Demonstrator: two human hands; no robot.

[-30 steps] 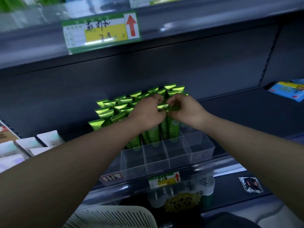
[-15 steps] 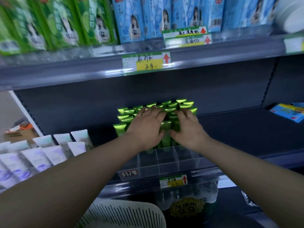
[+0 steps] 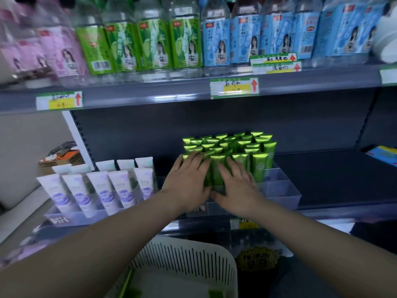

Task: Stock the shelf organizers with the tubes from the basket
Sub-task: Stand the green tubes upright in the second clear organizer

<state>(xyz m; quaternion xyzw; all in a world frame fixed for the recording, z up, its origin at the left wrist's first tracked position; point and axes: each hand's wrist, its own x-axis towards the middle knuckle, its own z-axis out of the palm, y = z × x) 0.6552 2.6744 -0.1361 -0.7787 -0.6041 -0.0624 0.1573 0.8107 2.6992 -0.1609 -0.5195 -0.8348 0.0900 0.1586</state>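
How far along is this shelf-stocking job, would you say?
Mostly done, it seems: several rows of green tubes stand in the clear organizer. Right now the left hand and right hand press flat against the front row, holding nothing. Left to do: the organizer's front right compartments look empty, and something green, perhaps more tubes, shows in the white basket.
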